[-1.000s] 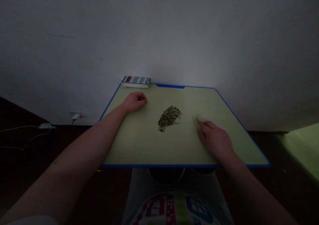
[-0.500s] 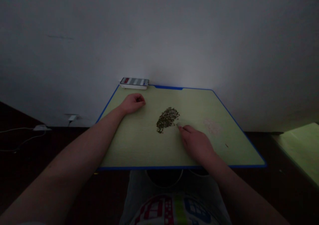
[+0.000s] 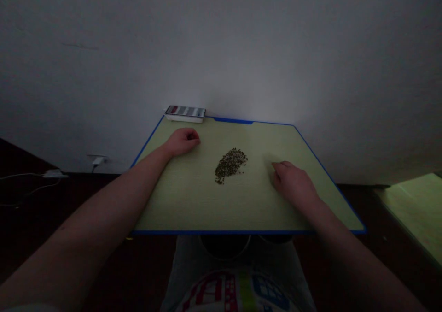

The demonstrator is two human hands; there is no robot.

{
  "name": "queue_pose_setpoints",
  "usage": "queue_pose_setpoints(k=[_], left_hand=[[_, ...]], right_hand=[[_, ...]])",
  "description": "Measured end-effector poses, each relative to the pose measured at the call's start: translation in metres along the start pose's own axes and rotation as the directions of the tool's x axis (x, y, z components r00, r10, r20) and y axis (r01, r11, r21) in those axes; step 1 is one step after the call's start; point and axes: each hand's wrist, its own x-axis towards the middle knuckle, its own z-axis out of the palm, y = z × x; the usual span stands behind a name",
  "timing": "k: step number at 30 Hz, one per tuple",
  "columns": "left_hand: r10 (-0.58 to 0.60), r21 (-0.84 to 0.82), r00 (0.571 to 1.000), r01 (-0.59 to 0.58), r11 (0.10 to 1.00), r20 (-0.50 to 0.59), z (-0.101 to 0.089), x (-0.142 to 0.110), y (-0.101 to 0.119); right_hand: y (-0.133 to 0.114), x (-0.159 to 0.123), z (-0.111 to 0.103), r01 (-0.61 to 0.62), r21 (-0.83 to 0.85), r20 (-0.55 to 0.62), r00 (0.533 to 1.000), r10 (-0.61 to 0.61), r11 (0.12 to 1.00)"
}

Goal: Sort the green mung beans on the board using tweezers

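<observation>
Heap of dark granules [image 3: 230, 163] is lying on the table [image 3: 193, 215]; left hand [image 3: 183, 141] is curling loosely inward; right hand [image 3: 293, 180] is pinching narrowly nearby (contents: cannot tell).

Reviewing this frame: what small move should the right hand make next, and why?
Probably a short shift left, bringing the right hand to the right edge of the dark pile: tabletop shows between them, and the left hand lies on the pile's other side. Whether the right hand holds anything is unclear.
</observation>
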Motion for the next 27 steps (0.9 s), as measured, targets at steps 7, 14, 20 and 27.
queue_pose_setpoints(k=[7, 14, 20, 27], left_hand=[[-0.007, -0.024, 1.000, 0.006, 1.000, -0.023, 0.000, -0.001, -0.001], [-0.023, -0.090, 1.000, 0.022, 0.996, -0.016, 0.001, -0.001, -0.001], [-0.047, -0.088, 0.999, 0.046, 0.995, -0.011, 0.001, -0.002, 0.005], [-0.028, -0.074, 0.999, 0.027, 0.997, -0.019, 0.003, 0.000, -0.001]], right_hand=[[0.005, 0.060, -0.045, 0.138, 0.279, -0.204, 0.976, -0.082, 0.950], [-0.031, 0.092, -0.037, 0.350, 0.654, -0.261, 0.936, -0.234, 0.671], [-0.036, 0.080, -0.010, 0.427, 0.637, -0.250, 0.902, -0.352, 0.641], [-0.058, 0.081, 0.005, 0.493, 0.627, -0.275, 0.864, -0.421, 0.603]])
